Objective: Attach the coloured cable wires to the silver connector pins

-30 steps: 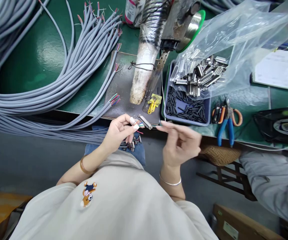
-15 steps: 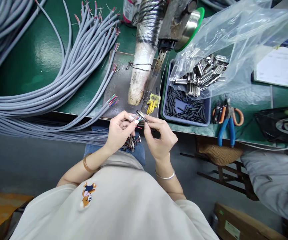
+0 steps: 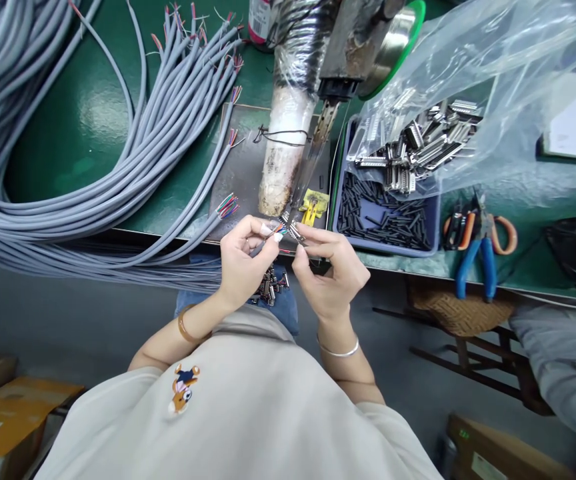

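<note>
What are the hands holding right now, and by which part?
The left hand pinches a gray cable just behind its stripped coloured wires; the right hand holds a small metal connector by its near end, at the fingertips.

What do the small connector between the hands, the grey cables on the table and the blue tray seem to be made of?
Connector: likely metal; its silvery shell glints.
Grey cables: matte, flexible plastic or rubber jackets, curving smoothly, with coloured insulated wires at the ends.
Blue tray: probably hard plastic; even dull colour, moulded rim.
</note>
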Available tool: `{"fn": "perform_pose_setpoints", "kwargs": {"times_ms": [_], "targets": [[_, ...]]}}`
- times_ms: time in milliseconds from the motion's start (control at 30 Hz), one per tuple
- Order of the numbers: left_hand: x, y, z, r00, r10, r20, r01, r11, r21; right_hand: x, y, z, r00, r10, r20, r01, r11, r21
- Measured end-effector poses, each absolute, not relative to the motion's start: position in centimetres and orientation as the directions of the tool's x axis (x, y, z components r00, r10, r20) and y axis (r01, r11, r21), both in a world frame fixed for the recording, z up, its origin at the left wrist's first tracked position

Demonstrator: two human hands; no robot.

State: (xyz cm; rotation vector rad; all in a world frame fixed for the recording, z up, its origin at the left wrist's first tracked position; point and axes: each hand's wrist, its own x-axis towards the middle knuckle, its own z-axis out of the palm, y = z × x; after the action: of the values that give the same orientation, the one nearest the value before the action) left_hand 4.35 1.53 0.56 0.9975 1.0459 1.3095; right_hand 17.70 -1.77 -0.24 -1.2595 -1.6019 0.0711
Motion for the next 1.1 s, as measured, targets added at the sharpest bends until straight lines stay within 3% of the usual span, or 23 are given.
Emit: {"fn": "perform_pose_setpoints", "kwargs": {"times_ms": [500, 767, 967, 1100], "targets": [[4.37, 1.65, 0.43, -0.034, 0.999, 0.018, -0.194, -0.024, 0.981, 17.87, -1.42, 0.02, 0.059, 0.716, 0.695, 0.702, 0.465, -0.539], [3.95, 1.41, 0.40, 0.029, 0.997, -0.070, -0.257, 0.075, 0.964, 17.90, -1.90, -0.48, -0.024, 0.695, 0.719, 0.749, 0.489, -0.448], [3.80, 1.16, 0.35, 0.057, 0.997, -0.054, -0.249, 0.067, 0.966, 17.74, -2.08, -0.13, 0.103, 0.768, 0.632, 0.684, 0.406, -0.606], [3.80, 1.27, 0.46, 0.042, 0.998, -0.035, -0.234, 0.044, 0.971, 17.70, -1.89, 0.11, 0.087, 0.759, 0.645, 0.679, 0.429, -0.596]]}}
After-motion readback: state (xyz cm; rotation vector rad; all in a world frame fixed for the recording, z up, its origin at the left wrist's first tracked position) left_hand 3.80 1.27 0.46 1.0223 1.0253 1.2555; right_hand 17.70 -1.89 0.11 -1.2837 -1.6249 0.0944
